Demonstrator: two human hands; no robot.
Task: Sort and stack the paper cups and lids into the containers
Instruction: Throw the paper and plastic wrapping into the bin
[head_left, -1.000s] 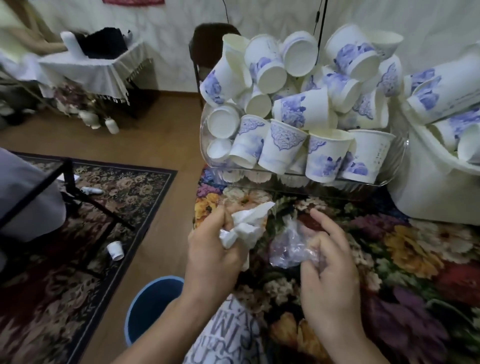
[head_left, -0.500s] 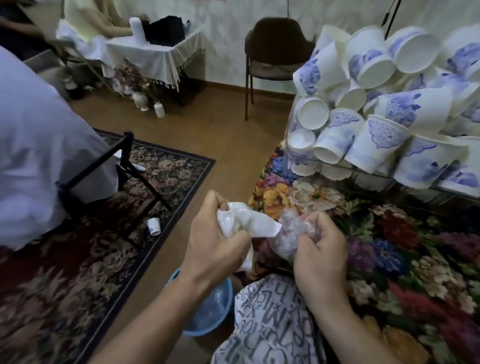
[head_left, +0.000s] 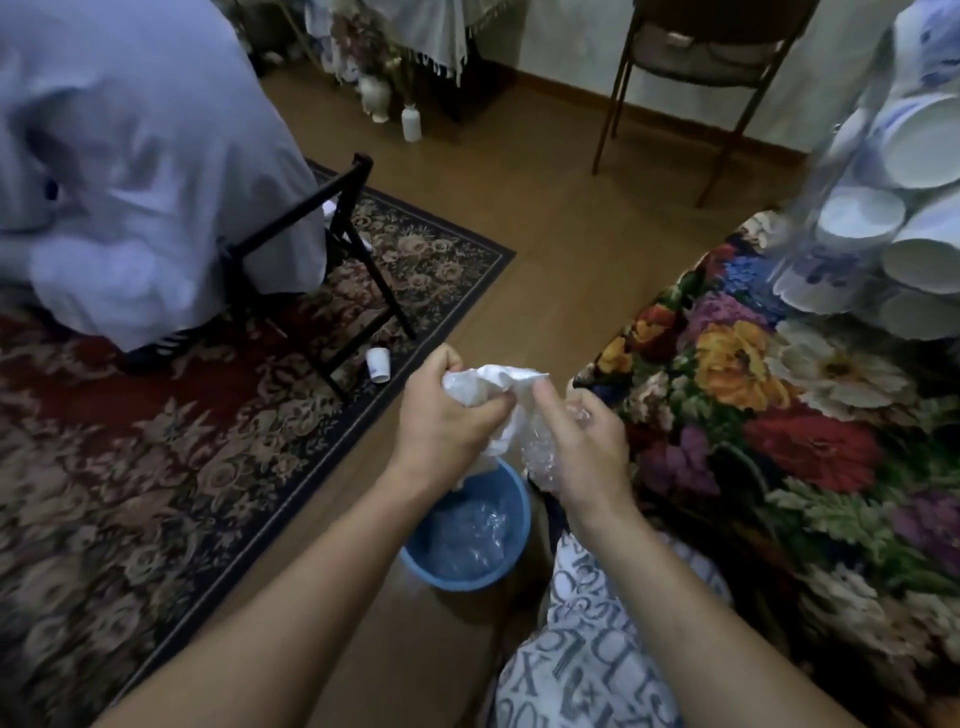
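My left hand (head_left: 447, 421) grips a crumpled white tissue (head_left: 493, 382). My right hand (head_left: 582, 441) clutches a wad of clear plastic wrap (head_left: 540, 457). Both hands meet above a blue bin (head_left: 467, 525) on the floor, which has clear plastic lying inside. At the right edge, white paper cups with blue flower prints (head_left: 893, 208) are piled in a clear container on the floral table (head_left: 779, 415). One small paper cup (head_left: 378, 365) lies on the rug.
A patterned rug (head_left: 182, 441) covers the floor at left, with a black folding stand (head_left: 337, 249) draped in white cloth. A chair (head_left: 691, 67) stands by the far wall. Small vases (head_left: 410, 122) sit on the wooden floor. My patterned lap (head_left: 587, 649) is below.
My view has swung left and down from the cup pile to the floor. Both hands carried the tissue and plastic off the table edge to above the blue bin.
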